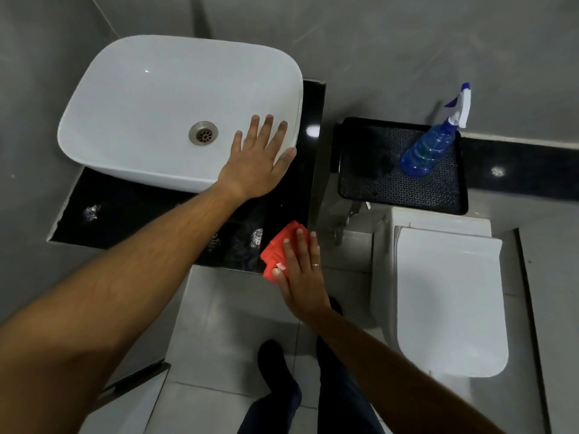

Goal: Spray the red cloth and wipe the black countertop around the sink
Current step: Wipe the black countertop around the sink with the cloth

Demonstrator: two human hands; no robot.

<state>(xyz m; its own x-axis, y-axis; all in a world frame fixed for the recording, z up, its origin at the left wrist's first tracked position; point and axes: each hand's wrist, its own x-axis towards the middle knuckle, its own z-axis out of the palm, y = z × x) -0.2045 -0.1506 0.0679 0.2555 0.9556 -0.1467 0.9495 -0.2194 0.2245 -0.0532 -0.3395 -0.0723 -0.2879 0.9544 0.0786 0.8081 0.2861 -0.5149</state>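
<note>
Folded red cloth (279, 249) lies on the glossy black countertop (131, 211), at its front right corner, in front of the white rectangular ceramic sink (141, 98). Your right hand (300, 274) presses it flat, fingers extended. Your left hand (260, 158) rests open-palmed on the sink's right rim. Blue plastic spray bottle (432, 142) stands on a black tray (376, 183), right of the sink.

Left hand (260, 164) reaches toward one o'clock, flat, fingers (266, 126) spread wide. Right hand (300, 270) points to eleven o'clock, palm down, fingers together, pressing flat.
</note>
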